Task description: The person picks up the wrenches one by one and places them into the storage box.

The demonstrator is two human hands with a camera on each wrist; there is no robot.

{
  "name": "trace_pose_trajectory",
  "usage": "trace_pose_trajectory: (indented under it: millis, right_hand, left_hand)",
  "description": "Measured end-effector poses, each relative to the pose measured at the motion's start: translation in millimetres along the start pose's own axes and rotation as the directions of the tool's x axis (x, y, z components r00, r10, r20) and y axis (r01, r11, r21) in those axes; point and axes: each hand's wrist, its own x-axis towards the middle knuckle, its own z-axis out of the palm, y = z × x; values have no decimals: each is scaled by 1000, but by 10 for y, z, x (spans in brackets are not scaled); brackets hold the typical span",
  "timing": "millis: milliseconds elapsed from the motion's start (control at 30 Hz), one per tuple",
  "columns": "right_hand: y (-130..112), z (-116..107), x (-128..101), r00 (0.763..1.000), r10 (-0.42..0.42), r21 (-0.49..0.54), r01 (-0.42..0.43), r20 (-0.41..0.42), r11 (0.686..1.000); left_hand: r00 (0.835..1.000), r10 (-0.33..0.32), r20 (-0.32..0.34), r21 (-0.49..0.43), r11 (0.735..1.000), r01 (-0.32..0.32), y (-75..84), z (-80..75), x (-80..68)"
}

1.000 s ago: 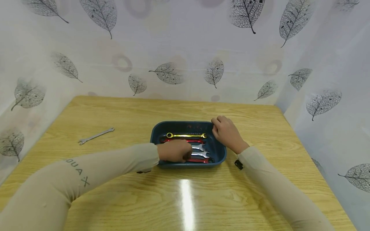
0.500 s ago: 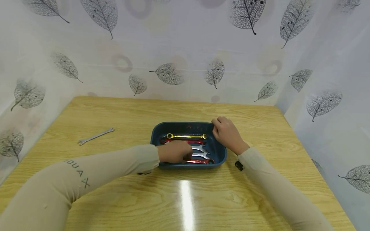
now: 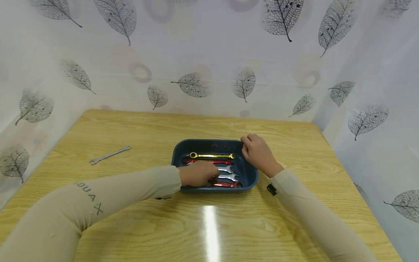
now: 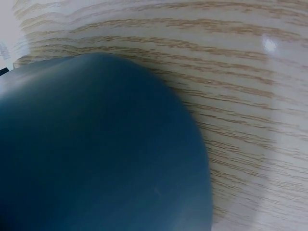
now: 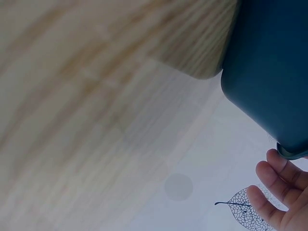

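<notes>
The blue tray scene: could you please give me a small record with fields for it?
tray: blue tray on the wooden table
contents: a gold wrench, red wrenches and silver wrenches, side by side
left hand: left hand inside the tray over the wrenches; its grip is hidden
right hand: right hand on the tray's far right rim, fingers curled over it
outside tray: a silver wrench alone on the table, left
</notes>
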Motion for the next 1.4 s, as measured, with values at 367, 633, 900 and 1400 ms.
trace_pose_trajectory:
  millis: [367, 633, 900, 1400]
  right_hand:
    - [12, -2, -3, 1000, -1, -6, 1, -4, 1000]
    - [13, 8, 1, 1000, -5, -14, 5, -14, 1000]
    - [4, 12, 2, 1000, 2, -16, -2, 2, 1000]
    - [8, 20, -8, 1000, -6, -14, 6, -3, 1000]
  left_hand:
    - [1000, -3, -12, 20, 1000, 3, -3, 10, 12]
    - [1000, 1, -12, 44, 999, 0, -43, 43, 35]
    - [1000, -3, -3, 48, 999, 4, -30, -18, -5]
    - [997, -49, -67, 60, 997, 53, -24, -332, -139]
